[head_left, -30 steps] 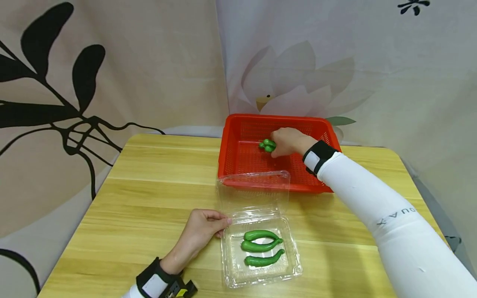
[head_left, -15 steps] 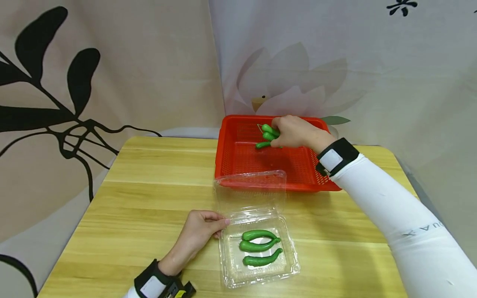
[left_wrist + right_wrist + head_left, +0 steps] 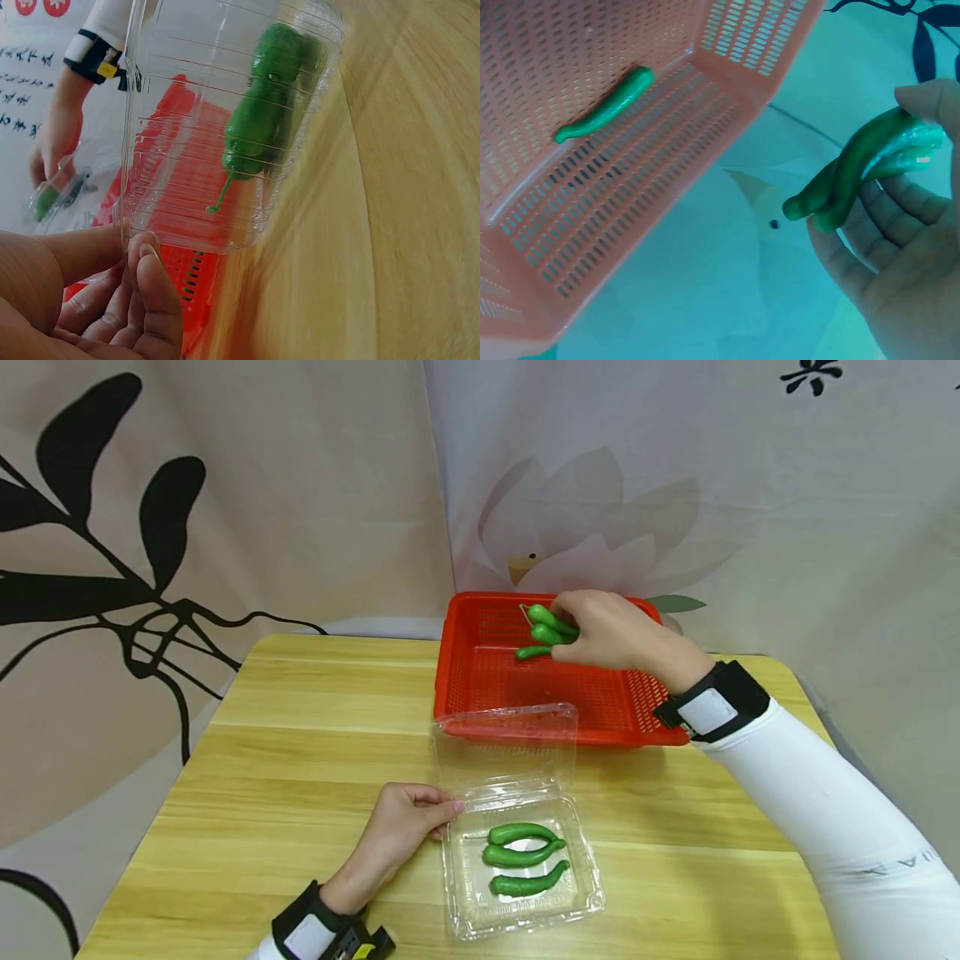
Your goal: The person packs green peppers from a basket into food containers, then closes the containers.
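Note:
My right hand (image 3: pixel 611 631) grips two green chili peppers (image 3: pixel 550 620) above the red basket. In the right wrist view the held peppers (image 3: pixel 855 169) lie against each other between thumb and fingers. One more chili pepper (image 3: pixel 607 109) lies on the basket's floor. My left hand (image 3: pixel 408 822) pinches the left edge of a clear plastic clamshell box (image 3: pixel 525 920), near its hinge. Three chili peppers (image 3: pixel 522 856) lie in the box's base. The box's lid (image 3: pixel 506 752) is folded back, its far edge at the basket's front. The left wrist view shows peppers (image 3: pixel 255 124) through the clear wall.
The red perforated basket (image 3: pixel 465 672) stands at the table's back edge, beyond the box. Under everything is a wood-grain table (image 3: pixel 322 718). A printed cloth (image 3: pixel 337 485) hangs behind it.
My right hand has risen from inside the basket with two chili peppers and drawn slightly right. One pepper stays below in the basket. The left hand and the box look still.

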Tool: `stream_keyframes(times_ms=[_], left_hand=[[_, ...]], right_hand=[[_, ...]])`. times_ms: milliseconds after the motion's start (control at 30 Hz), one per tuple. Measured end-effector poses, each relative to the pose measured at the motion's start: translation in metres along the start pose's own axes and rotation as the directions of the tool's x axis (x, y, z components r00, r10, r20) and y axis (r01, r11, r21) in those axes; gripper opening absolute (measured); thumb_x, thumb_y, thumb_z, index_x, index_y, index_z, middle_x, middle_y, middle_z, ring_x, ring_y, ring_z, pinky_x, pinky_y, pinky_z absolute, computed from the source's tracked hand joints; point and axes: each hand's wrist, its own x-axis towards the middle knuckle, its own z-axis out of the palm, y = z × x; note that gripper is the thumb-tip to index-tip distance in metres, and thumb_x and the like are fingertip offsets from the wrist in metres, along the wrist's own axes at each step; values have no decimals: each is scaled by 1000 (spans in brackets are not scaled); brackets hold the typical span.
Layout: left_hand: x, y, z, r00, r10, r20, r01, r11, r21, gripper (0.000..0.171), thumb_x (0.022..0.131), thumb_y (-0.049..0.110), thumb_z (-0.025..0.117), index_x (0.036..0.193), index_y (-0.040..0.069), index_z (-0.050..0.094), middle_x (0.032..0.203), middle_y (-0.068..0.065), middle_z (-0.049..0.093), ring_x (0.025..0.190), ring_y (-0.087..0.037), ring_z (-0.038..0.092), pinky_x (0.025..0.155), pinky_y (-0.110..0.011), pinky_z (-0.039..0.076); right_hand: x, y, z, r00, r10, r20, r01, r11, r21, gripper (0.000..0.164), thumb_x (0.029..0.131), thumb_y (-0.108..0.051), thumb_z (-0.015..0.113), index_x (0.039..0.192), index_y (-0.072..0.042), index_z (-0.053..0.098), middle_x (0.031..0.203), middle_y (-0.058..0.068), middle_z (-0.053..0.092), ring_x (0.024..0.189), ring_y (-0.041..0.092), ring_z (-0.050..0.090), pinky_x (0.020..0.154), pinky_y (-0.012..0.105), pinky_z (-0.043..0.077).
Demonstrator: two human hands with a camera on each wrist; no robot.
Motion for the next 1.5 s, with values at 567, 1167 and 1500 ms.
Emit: stream_keyframes(times_ms=[567, 1167, 1500], left_hand=[[3, -4, 0, 1000, 10, 5, -10, 1000, -14, 10, 89, 5, 83, 92, -4, 79, 84, -19, 75, 62, -14, 61, 58, -23, 55], [2, -3, 1, 1000, 16, 14, -15, 999, -42, 12, 89, 4, 83, 93, -7, 79, 86, -20, 75, 62, -13, 62, 57, -22, 55], [1, -1, 1, 1000, 9, 12, -8, 998, -63, 14, 89, 3, 83, 96, -8, 78, 85, -17, 75, 62, -13, 62, 57, -23, 55]], right_hand=[[-50, -37, 0, 965, -203, -169, 209, 978, 20, 30, 83, -20, 81, 108, -10, 68, 96, -4, 63, 86, 11, 56, 73, 31, 53], [-89, -58, 26, 910, -371, -182, 383, 923, 29, 29, 81, -17, 80, 106, -13, 65, 94, -9, 59, 84, 10, 53, 69, 27, 49], [-109, -70, 59, 913, -390, -120, 398, 916, 46, 30, 80, -20, 79, 106, -15, 66, 94, -12, 56, 85, 4, 49, 69, 22, 46]])
